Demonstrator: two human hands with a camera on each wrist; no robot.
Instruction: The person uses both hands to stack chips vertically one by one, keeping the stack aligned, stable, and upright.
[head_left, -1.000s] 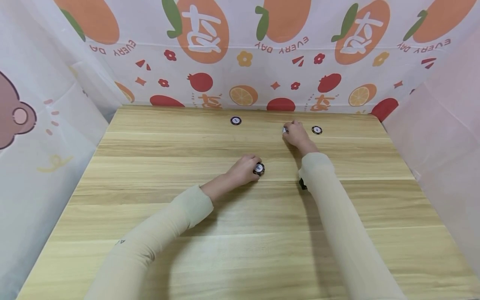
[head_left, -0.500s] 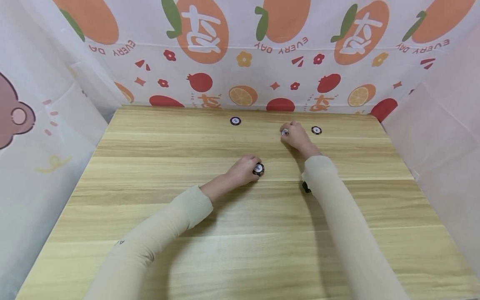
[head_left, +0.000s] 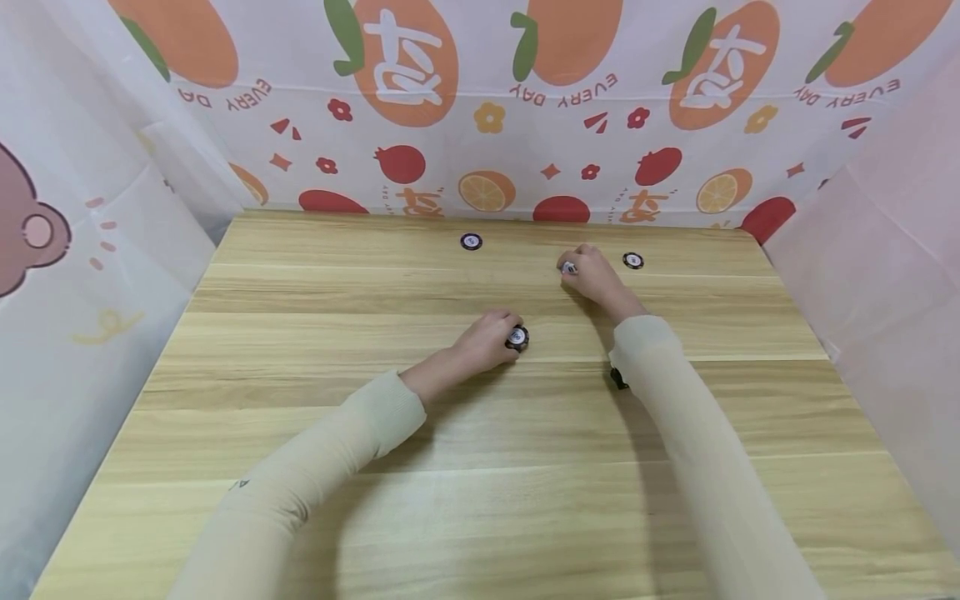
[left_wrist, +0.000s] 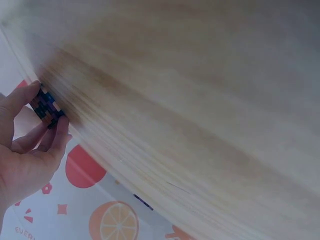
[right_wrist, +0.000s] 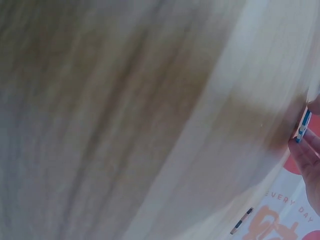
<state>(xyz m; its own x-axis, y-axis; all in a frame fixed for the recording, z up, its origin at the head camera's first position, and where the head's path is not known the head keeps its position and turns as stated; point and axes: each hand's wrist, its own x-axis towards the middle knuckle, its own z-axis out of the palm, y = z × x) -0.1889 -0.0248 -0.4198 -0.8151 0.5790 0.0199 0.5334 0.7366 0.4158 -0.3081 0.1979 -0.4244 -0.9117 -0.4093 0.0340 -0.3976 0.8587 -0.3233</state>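
Near the middle of the table, my left hand [head_left: 486, 340] grips a stack of poker chips [head_left: 517, 337], black-rimmed on top with a white centre. In the left wrist view the stack [left_wrist: 48, 107] shows layered edges of several colours between thumb and fingertips. Farther back, my right hand [head_left: 592, 273] pinches a poker chip [head_left: 569, 267], partly covered by the fingers. Its blue and white edge [right_wrist: 303, 125] appears in the right wrist view, close to the wood. A black-rimmed chip [head_left: 633, 261] lies flat just right of that hand, and a dark-rimmed chip [head_left: 471, 242] lies to its left.
The wooden table [head_left: 300, 283] ends at a patterned curtain [head_left: 495, 150] along the back. White sheets hang on the left side [head_left: 112, 208] and right side [head_left: 885, 242]. A small black object [head_left: 618, 378] shows under the right cuff.
My right hand has drawn slightly toward me and left, bringing the pinched chip with it. The left hand keeps its grip on the stack in the same place.
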